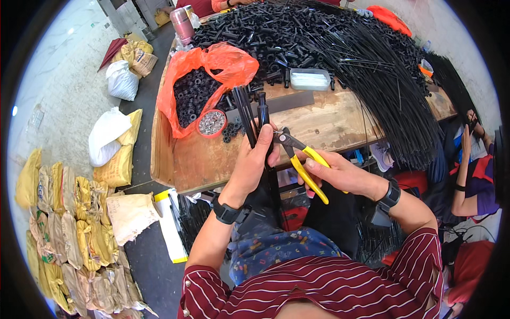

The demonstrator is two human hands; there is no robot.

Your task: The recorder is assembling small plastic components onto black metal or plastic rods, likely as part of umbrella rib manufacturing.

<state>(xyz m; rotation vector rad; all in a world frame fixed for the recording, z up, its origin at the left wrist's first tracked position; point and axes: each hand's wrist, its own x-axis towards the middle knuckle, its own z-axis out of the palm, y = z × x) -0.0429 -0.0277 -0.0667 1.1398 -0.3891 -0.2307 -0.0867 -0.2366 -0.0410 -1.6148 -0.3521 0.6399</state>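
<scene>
Upright in my left hand [255, 159] is a bundle of black plastic tubes [244, 111], its fingers closed around them. Beside these, between thumb and fingers, stands a black tube with a flared tip [263, 111]. My right hand [337, 173] grips a pair of pliers [305, 178] by its yellow handles, which are spread apart. The dark jaws of the pliers touch or nearly touch a small bit of thin metal at the left fingertips. Just what the jaws hold is too small to make out.
The wooden table [329, 119] carries heaped black tubular parts [255, 32], long thin black rods [382, 95], an orange bag [167, 101] of black rings, a round dish of metal bits [211, 123] and a clear box [309, 81]. Another person's arm [465, 170] is at right.
</scene>
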